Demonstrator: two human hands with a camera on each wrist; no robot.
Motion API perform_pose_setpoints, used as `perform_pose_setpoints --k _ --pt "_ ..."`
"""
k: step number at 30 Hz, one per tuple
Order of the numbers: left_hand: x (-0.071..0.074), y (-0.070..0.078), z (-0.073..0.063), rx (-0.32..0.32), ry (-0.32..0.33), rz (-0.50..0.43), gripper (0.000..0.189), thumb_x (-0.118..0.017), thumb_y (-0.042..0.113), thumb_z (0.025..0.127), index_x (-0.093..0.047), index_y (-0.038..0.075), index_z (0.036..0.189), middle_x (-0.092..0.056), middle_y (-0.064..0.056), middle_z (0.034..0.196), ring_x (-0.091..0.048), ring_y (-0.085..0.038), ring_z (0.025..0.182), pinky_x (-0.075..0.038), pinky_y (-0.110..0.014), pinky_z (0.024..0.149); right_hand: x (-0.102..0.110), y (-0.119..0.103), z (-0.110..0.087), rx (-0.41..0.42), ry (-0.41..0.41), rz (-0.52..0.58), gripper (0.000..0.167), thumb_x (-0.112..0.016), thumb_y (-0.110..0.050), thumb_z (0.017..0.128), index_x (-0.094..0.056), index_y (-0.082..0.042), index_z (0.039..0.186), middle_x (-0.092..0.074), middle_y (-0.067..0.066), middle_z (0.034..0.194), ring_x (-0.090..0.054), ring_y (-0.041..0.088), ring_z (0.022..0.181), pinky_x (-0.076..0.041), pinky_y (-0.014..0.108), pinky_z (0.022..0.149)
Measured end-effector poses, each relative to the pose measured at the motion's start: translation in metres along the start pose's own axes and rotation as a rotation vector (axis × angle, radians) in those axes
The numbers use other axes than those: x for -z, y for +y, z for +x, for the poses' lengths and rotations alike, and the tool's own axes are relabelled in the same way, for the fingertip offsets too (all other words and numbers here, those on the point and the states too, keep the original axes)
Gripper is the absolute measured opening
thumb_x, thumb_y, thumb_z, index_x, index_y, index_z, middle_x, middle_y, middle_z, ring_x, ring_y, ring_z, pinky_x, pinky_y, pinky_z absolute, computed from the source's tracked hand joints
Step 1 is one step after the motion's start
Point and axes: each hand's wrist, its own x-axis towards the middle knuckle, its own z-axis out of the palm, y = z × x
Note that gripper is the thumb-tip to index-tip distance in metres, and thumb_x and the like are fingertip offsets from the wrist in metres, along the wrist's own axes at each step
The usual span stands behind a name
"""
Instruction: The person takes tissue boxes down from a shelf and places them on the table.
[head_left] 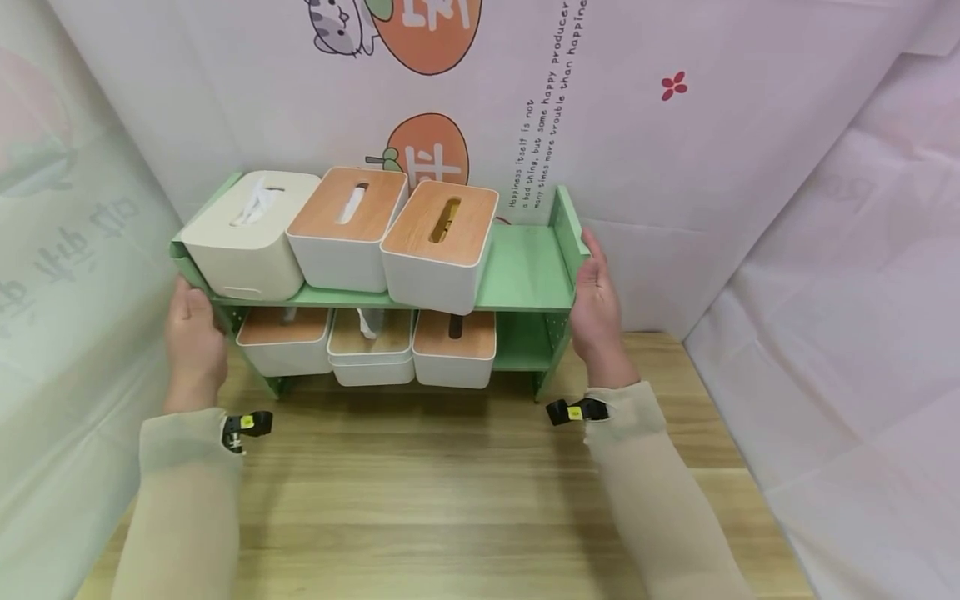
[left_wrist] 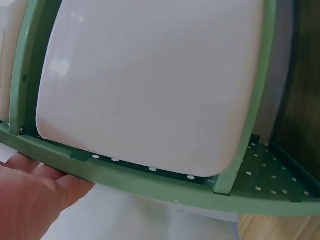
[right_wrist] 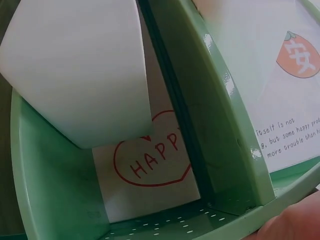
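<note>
A green two-tier shelf (head_left: pixel 525 265) with perforated side panels stands on the wooden tabletop, carrying tissue boxes on both tiers. My left hand (head_left: pixel 197 337) holds its left side, fingers on the panel's outer face and partly hidden behind it. On the opposite side, my right hand (head_left: pixel 597 312) holds the upright right panel (head_left: pixel 568 233) near its front edge. The upper tier bears an all-cream tissue box (head_left: pixel 258 258) and two white ones with wood-look lids, the right one (head_left: pixel 435 275) jutting over the front edge. Below sit several white boxes (head_left: pixel 453 371), also with wood-look lids.
Printed white cloth (head_left: pixel 675 167) hangs behind the shelf, and more white cloth (head_left: pixel 847 333) closes in the right side and left side. Wooden tabletop (head_left: pixel 420 500) spreads out between the forearms. Small black cameras (head_left: pixel 577 412) are strapped at both wrists.
</note>
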Motion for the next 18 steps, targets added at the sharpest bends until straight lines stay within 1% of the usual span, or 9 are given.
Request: perform_pose_setpoints --k 3,6,8,10,12,13,15,18 --pt "-0.001 0.002 0.002 0.041 0.016 -0.078 0.043 -0.037 0.029 0.107 -0.049 0.029 0.148 -0.044 -0.003 0.15 -0.035 -0.014 0.138 -0.032 -0.021 0.11 0.001 0.001 0.0 0.002 0.017 0.005 0.052 -0.026 -0.065 0.098 -0.029 -0.056 0.15 -0.019 -0.005 0.162 -0.02 0.026 0.145 -0.021 0.054 0.115" --pt "-0.002 0.005 0.001 0.078 0.037 -0.164 0.04 -0.042 0.024 0.106 -0.053 0.03 0.145 -0.045 -0.003 0.149 -0.04 -0.016 0.135 -0.037 -0.021 0.106 0.004 0.002 0.0 0.007 0.017 0.037 0.052 -0.028 -0.065 0.098 -0.031 -0.054 0.15 -0.021 -0.003 0.162 -0.025 0.026 0.143 -0.026 0.051 0.114" --pt "-0.004 0.006 0.001 0.093 0.052 -0.189 0.039 -0.045 0.023 0.106 -0.055 0.031 0.143 -0.048 -0.004 0.146 -0.046 -0.016 0.128 -0.042 -0.021 0.102 0.007 0.002 0.0 0.002 0.019 0.058 0.053 -0.029 -0.065 0.098 -0.032 -0.054 0.149 -0.022 -0.002 0.161 -0.028 0.027 0.141 -0.03 0.05 0.112" --pt "-0.007 0.006 -0.001 0.105 0.058 -0.2 0.039 -0.046 0.021 0.105 -0.057 0.03 0.142 -0.053 -0.005 0.14 -0.051 -0.015 0.117 -0.047 -0.02 0.093 0.009 0.002 0.001 -0.013 0.021 0.063 0.053 -0.029 -0.065 0.097 -0.032 -0.055 0.149 -0.022 -0.002 0.161 -0.029 0.027 0.14 -0.031 0.051 0.111" --pt "-0.01 0.005 -0.001 0.104 0.061 -0.218 0.039 -0.046 0.019 0.105 -0.058 0.027 0.141 -0.055 -0.005 0.134 -0.053 -0.013 0.11 -0.048 -0.018 0.088 0.011 0.003 0.001 -0.023 0.024 0.067 0.053 -0.029 -0.065 0.097 -0.032 -0.054 0.149 -0.022 -0.001 0.161 -0.029 0.028 0.139 -0.032 0.052 0.111" --pt "-0.012 0.004 -0.002 0.103 0.059 -0.221 0.039 -0.046 0.018 0.106 -0.058 0.027 0.142 -0.055 -0.005 0.132 -0.053 -0.012 0.108 -0.048 -0.018 0.087 0.012 0.003 0.001 -0.026 0.025 0.069 0.053 -0.029 -0.065 0.097 -0.032 -0.055 0.149 -0.022 -0.001 0.161 -0.029 0.028 0.139 -0.031 0.052 0.111" --pt "-0.014 0.003 -0.002 0.099 0.047 -0.226 0.04 -0.045 0.017 0.106 -0.056 0.028 0.143 -0.054 -0.006 0.136 -0.052 -0.013 0.113 -0.048 -0.018 0.09 0.015 0.003 0.001 -0.029 0.028 0.072 0.054 -0.029 -0.065 0.097 -0.032 -0.053 0.15 -0.021 -0.001 0.161 -0.029 0.027 0.139 -0.031 0.051 0.111" --pt "-0.018 0.002 -0.002 0.098 0.03 -0.225 0.042 -0.043 0.017 0.107 -0.052 0.032 0.145 -0.047 -0.004 0.147 -0.047 -0.016 0.126 -0.043 -0.02 0.1 0.018 0.003 0.001 -0.029 0.03 0.08 0.055 -0.029 -0.064 0.097 -0.032 -0.051 0.151 -0.021 -0.001 0.161 -0.028 0.026 0.14 -0.03 0.049 0.112"
